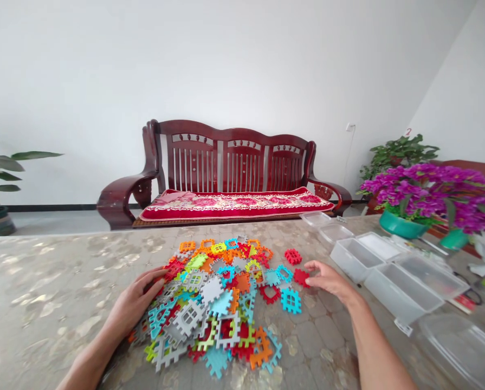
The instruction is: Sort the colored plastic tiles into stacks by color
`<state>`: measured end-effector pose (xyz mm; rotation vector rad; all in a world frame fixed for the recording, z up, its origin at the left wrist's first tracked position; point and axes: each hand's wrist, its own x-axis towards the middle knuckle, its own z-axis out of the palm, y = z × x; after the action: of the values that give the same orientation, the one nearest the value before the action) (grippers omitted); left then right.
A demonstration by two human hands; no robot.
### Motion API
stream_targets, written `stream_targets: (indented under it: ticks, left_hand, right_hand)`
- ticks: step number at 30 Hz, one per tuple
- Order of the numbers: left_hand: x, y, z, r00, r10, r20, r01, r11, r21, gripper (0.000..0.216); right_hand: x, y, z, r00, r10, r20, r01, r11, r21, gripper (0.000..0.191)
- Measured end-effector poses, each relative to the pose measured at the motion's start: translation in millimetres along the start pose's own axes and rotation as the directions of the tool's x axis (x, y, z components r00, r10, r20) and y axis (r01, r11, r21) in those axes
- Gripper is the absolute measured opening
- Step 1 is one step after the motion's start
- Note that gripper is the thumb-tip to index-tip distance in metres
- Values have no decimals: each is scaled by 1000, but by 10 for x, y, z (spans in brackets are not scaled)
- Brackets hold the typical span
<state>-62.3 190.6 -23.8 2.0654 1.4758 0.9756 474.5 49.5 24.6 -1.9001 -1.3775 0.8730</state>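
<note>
a brown bench (239, 162) stands by the wall (242, 59). bright puzzle pieces (212, 291) lie heaped on the table (59, 303). the left hand (138, 295) is at their left; can't tell if it grips one. the right hand (329, 279), fingers apart, is at a red piece (301, 278).

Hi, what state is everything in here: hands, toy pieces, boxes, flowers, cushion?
Toy pieces: mostly heaped, overlapping
Red piece: lying by the right thumb
Left hand: open, at the heap's left side
Right hand: open, thumb at the red piece; contact unclear
Clear boxes: open
Purple flowers: in bloom
Cushion: spread along the bench
</note>
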Motion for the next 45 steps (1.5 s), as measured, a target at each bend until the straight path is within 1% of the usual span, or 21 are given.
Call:
stream_targets:
  ticks: [2, 4, 5, 7, 11, 14, 17, 19, 22, 25, 30, 34, 36, 41, 43, 45]
  left_hand:
    - [-2, 8, -3, 1000, 3, -2, -3, 1000, 7, 53]
    - [-5, 15, -7, 1000, 10, -7, -10, 1000, 13, 53]
    - [-5, 19, -8, 1000, 14, -10, -14, 1000, 14, 53]
    - [-6, 23, -11, 1000, 19, -13, -19, 1000, 14, 53]
    - [-4, 21, -14, 1000, 23, -3, -23, 1000, 13, 54]
    - [-1, 14, -10, 1000, 28, 0, -28, 1000, 9, 54]
    - [1, 12, -5, 1000, 27, 4, -27, 1000, 3, 55]
    - [0, 12, -3, 1000, 28, -3, -28, 1000, 1, 56]
    - [-3, 13, -3, 999, 31, -10, -31, 1000, -1, 57]
    - [-6, 10, -3, 1000, 29, 2, -29, 1000, -9, 58]
    - [-3, -4, 3, 1000, 26, 15, -26, 999, -22, 57]
    - [0, -4, -1, 1000, 19, 17, -19, 1000, -18, 55]
    - [-2, 4, -9, 1000, 21, 11, -21, 1000, -12, 55]
    - [-16, 26, -17, 999, 34, -2, -34, 999, -12, 53]
    - [-21, 26, -13, 1000, 27, -1, -27, 1000, -12, 52]
    - [-23, 23, -8, 1000, 19, 4, -19, 1000, -10, 52]
  right_hand:
    - [18, 14, 14, 996, -82, 39, 86, 990, -113, 56]
    - [49, 26, 45, 989, -145, 36, 150, 958, -247, 55]
    - [64, 28, 63, 986, -163, 21, 162, 940, -299, 53]
    - [80, 19, 98, 988, -152, -8, 138, 920, -366, 46]
    - [44, -62, 146, 993, -88, -74, 39, 863, -503, 33]
    - [4, -109, 143, 985, -77, -151, -23, 822, -569, 35]
    - [3, -87, 95, 976, -56, -210, -70, 834, -547, 44]
    - [26, -47, 52, 972, -31, -232, -87, 873, -479, 49]
    - [88, 9, 17, 960, -25, -278, -72, 941, -331, 52]
    - [181, 33, 40, 939, -47, -342, -45, 965, -257, 51]
    - [369, -47, 140, 879, -92, -467, -75, 943, -325, 55]
    - [489, -219, 239, 848, -123, -515, -91, 924, -370, 59]
    - [520, -301, 298, 844, -133, -519, -94, 917, -387, 60]
    - [497, -378, 432, 863, -133, -488, -122, 882, -456, 58]
    - [472, -368, 467, 852, -147, -502, -143, 858, -494, 58]
    - [459, -354, 493, 844, -157, -514, -166, 834, -527, 63]
